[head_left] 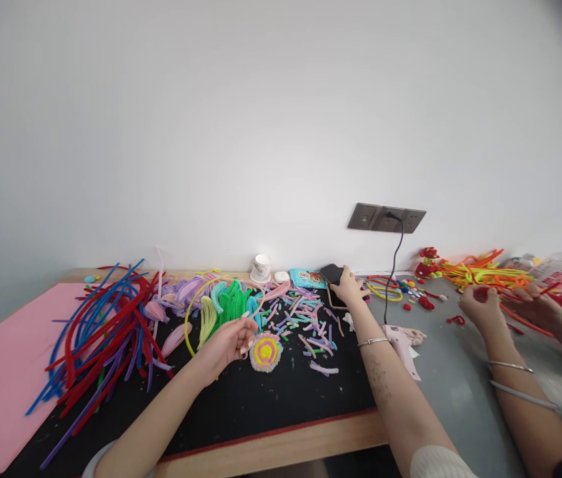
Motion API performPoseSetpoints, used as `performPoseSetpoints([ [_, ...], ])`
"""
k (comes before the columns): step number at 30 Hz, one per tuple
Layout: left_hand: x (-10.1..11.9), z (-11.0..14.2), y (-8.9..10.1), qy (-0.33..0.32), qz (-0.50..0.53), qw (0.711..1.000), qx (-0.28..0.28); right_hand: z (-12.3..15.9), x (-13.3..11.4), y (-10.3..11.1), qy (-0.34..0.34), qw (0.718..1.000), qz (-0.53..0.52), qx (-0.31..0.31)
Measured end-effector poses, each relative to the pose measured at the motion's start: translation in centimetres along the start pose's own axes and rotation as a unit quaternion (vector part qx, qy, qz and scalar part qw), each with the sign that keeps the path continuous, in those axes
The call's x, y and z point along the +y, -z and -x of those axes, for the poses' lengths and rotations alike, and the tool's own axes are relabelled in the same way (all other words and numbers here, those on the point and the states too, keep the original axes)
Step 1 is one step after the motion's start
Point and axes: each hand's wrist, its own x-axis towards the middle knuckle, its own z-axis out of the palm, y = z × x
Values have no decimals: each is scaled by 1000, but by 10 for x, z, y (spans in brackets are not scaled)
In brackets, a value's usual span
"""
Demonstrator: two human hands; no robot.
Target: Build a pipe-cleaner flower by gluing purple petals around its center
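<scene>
My left hand [231, 342] hovers above the black mat [281, 398], its fingers curled together; whatever they may hold is hidden. Close beside its fingertips lies a round fuzzy disc [266, 352] with yellow and pink rings and a pale edge. A yellow pipe cleaner [189, 325] curves behind this hand. At the back of the mat, my right hand [349, 290] grips a flat black phone-like object [331, 273], tilted up. Below it sits another dark flat item with a light rim [335, 302]. Cut pastel pipe cleaner pieces [311, 318] are scattered between my hands.
Red, blue and purple pipe cleaners [106, 338] pile up left, beside a pink board [6, 372]. Green ones [234, 302] lie mid-mat. A paper cup [262, 267] stands by the wall. Right of my arm lies a glue gun [403, 348], its cord plugged in. A co-worker's hands [483, 309] handle red pieces.
</scene>
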Motion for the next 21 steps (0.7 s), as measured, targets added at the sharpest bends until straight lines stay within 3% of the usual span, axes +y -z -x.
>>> performPoseSetpoints([
  [8,0,0,1,-18,-2,1000,5,25,-14,5,58,997,-14,41],
  [10,-1,0,0,-21,-4,1000,4,45,-27,4,125,990,-39,57],
  [11,-1,0,0,-21,-5,1000,4,56,-34,2,195,976,-73,68],
  [14,-1,0,-1,-23,-10,1000,5,93,-56,-8,330,938,-102,41],
  [16,-1,-1,-1,-24,-14,1000,8,111,-66,-14,383,917,-107,24],
  [19,-2,-2,1,-26,-19,999,14,117,-64,-16,389,913,-112,38],
  [21,-2,-1,1,-28,-22,999,16,107,-52,-14,327,936,-105,83],
])
